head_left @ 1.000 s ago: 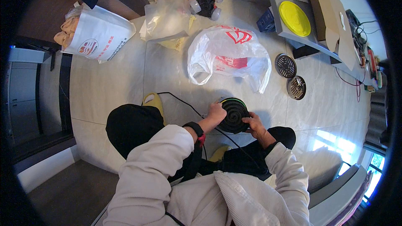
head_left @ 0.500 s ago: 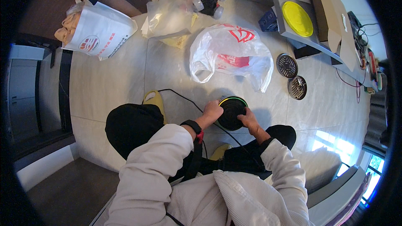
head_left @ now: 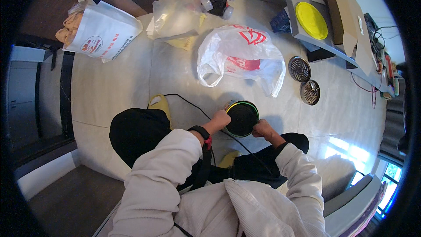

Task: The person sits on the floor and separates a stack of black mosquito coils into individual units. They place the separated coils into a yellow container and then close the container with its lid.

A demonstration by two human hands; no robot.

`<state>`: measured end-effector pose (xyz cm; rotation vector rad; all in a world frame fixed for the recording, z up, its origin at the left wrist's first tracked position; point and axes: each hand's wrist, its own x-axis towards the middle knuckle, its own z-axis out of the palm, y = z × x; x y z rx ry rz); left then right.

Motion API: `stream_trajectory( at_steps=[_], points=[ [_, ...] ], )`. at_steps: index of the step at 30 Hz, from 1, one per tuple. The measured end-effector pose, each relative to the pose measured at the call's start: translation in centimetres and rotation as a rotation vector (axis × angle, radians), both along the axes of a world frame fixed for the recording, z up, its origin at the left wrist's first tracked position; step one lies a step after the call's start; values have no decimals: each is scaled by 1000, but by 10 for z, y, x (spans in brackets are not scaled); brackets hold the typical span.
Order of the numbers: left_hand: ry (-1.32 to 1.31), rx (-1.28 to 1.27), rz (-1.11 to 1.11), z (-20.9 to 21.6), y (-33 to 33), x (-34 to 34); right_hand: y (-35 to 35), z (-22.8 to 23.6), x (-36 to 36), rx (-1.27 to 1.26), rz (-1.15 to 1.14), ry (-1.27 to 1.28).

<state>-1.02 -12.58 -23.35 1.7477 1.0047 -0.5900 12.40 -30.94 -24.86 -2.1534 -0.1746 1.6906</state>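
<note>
Head view: we are looking down at a round black device with a glowing green-yellow rim (head_left: pixel 242 118) on the pale tiled floor (head_left: pixel 114 87).
Left hand (head_left: pixel 220 118): we are gripping its left edge, fingers curled.
Right hand (head_left: pixel 262 128): we are clasping its right edge.
Cable: a thin black cord (head_left: pixel 188 103) is running away leftward.
Beyond: a white plastic bag with red print (head_left: pixel 239 55) and two round metal grilles (head_left: pixel 305 80) are lying nearby.
</note>
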Motion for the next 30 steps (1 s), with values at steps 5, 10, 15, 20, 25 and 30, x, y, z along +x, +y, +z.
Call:
stream_trajectory(
  at_steps=[5, 10, 15, 20, 25, 30],
  points=[
    [31, -114, 216, -7, 4, -5, 12, -16, 15, 153, -68, -175],
    [-64, 71, 235, -7, 9, -3, 45, 12, 17, 263, 145, -740],
    [-136, 112, 307, 6, 10, 2, 66, 42, 3, 113, 328, -808],
    [-71, 76, 318, 20, 13, 5, 76, 29, 7, 55, 353, -765],
    [-64, 55, 320, 22, 16, 6, 72, 28, 26, 168, -174, -324],
    [-90, 38, 348, 25, 16, 7, 79, 40, 18, 226, -248, -267]
  ],
)
